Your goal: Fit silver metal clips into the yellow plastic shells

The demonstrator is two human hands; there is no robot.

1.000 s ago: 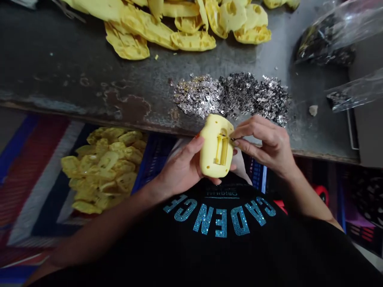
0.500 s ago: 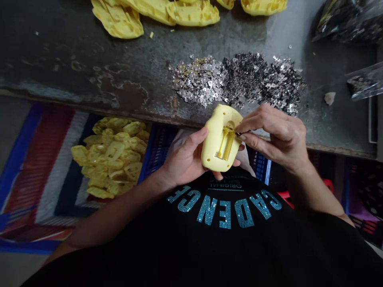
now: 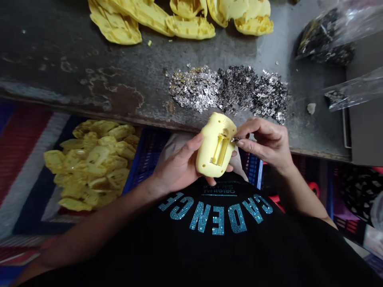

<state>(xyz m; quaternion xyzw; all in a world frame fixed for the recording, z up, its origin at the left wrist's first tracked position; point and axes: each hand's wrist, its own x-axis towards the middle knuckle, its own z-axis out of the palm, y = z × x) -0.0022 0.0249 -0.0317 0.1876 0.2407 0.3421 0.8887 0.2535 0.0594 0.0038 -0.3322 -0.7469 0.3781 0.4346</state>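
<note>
My left hand (image 3: 182, 163) is wrapped round a yellow plastic housing (image 3: 206, 153), its thumb on the near left side and fingertips showing underneath. A rectangular battery compartment (image 3: 220, 149) in the housing faces up, with screw holes near the housing's corners. At the right edge of that compartment, my right hand (image 3: 265, 139) pinches a small dark metal piece (image 3: 235, 139) between thumb and fingers. Just beyond, on the metal table, lie a heap of silvery flat contacts (image 3: 194, 89), a dark heap of small springs or clips (image 3: 239, 85) and another heap of metal contacts (image 3: 271, 95).
Larger yellow shells (image 3: 191, 28) lie along the far side of the worn table (image 3: 74, 79). Plastic bags of metal parts (image 3: 323, 36) sit at the right. Below the table edge at left are many yellow parts (image 3: 95, 163) on striped cloth, beside a blue basket (image 3: 149, 147).
My right fingers have drawn back slightly from the compartment, so the metal piece now shows between them. The whole view has shifted, while my left hand keeps its hold.
</note>
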